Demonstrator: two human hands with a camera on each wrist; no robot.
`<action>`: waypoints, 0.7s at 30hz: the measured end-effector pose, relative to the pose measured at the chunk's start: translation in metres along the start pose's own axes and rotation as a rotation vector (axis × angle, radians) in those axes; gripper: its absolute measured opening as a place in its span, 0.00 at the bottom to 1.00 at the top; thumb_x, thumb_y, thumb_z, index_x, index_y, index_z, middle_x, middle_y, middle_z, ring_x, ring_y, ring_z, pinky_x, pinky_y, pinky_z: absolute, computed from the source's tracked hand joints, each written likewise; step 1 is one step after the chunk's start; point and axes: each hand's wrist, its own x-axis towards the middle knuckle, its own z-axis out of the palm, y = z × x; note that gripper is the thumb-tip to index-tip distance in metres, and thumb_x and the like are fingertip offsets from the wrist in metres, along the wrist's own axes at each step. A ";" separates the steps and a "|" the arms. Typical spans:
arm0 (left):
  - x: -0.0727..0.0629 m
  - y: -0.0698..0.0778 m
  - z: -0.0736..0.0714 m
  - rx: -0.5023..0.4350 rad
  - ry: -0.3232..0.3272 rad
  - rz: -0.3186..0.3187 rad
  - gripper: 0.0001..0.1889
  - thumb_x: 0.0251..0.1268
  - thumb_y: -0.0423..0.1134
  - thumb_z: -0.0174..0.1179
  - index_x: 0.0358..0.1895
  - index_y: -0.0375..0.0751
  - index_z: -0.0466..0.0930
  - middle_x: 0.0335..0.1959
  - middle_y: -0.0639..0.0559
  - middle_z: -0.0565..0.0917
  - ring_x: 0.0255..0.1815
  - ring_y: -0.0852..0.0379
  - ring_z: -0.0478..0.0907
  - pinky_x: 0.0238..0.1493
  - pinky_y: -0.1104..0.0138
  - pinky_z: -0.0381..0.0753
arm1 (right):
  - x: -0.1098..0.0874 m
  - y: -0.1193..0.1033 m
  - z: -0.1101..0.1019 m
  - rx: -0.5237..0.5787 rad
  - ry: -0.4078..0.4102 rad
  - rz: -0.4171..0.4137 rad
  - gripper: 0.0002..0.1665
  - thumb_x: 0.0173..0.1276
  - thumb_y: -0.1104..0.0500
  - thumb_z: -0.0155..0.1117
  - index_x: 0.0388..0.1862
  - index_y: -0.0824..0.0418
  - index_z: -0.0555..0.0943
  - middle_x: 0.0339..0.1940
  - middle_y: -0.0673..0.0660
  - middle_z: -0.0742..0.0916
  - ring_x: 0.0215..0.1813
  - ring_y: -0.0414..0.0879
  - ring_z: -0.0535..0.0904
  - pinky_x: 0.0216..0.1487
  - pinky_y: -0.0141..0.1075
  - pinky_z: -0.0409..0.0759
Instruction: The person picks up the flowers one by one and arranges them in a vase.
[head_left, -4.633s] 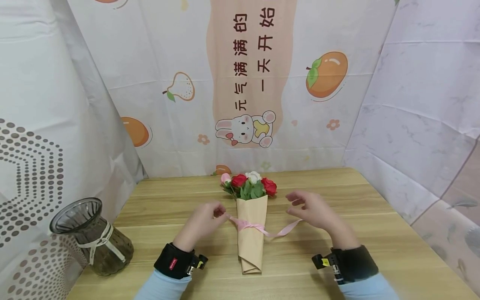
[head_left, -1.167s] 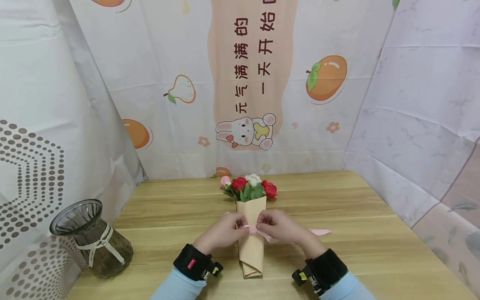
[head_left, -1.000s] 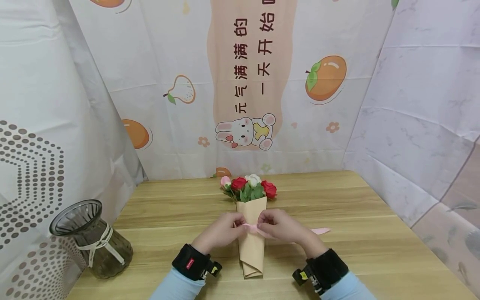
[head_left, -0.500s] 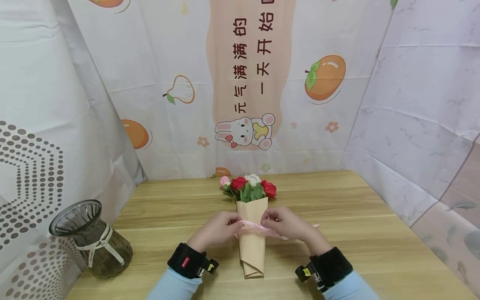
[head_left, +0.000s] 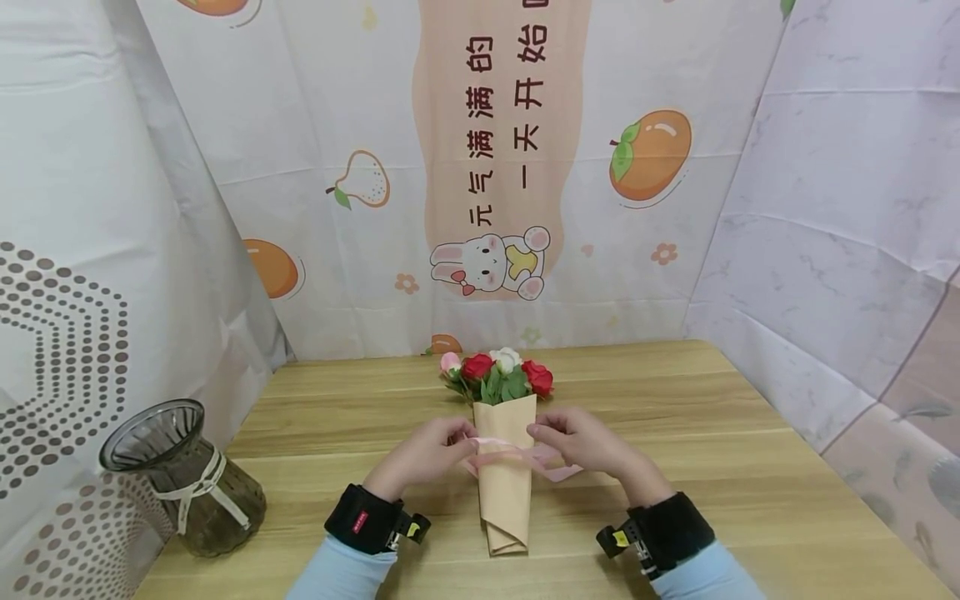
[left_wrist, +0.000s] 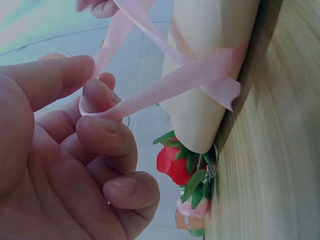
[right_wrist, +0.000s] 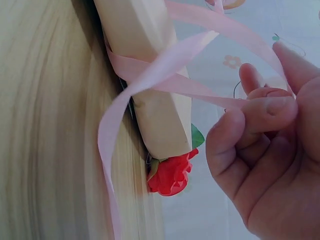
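Observation:
A bouquet wrapped in brown kraft paper [head_left: 504, 508] lies on the table with its blooms toward the back. Red roses [head_left: 477, 367], a white rose [head_left: 506, 359] and a pink bud [head_left: 450, 362] show above green leaves. Pink ribbon [left_wrist: 165, 86] runs round the wrap and crosses over its front. On the bouquet's left side, my left hand [head_left: 423, 454] pinches a loop of the ribbon between thumb and fingers. To the right, my right hand [right_wrist: 265, 140] holds another ribbon loop with curled fingers. One loose ribbon tail [right_wrist: 107, 165] hangs down toward the tabletop.
A dark ribbed glass vase [head_left: 198, 492] with a cream cord bow stands at the table's left edge. The wooden table [head_left: 750, 500] meets a printed cloth backdrop [head_left: 360, 275] behind and draped cloths at both sides.
Earlier the hands were apart with the ribbon ends spread, then met at the wrap's middle. Now they have drawn apart again, left and right, with ribbon loops between them. The bouquet stays put.

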 end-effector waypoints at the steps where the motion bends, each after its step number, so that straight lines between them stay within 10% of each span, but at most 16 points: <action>1: 0.000 0.000 -0.001 -0.002 0.000 0.007 0.08 0.77 0.40 0.58 0.41 0.40 0.83 0.26 0.57 0.75 0.26 0.61 0.71 0.28 0.67 0.70 | 0.000 0.000 -0.001 -0.004 0.003 -0.006 0.19 0.80 0.47 0.58 0.38 0.61 0.84 0.16 0.46 0.72 0.16 0.40 0.70 0.18 0.31 0.67; 21: -0.008 -0.012 -0.020 -0.065 -0.025 0.011 0.07 0.68 0.44 0.68 0.39 0.44 0.85 0.26 0.57 0.78 0.25 0.62 0.69 0.26 0.69 0.69 | -0.010 0.005 -0.018 -0.022 0.043 -0.001 0.13 0.77 0.51 0.64 0.31 0.52 0.82 0.18 0.46 0.74 0.18 0.40 0.72 0.19 0.33 0.72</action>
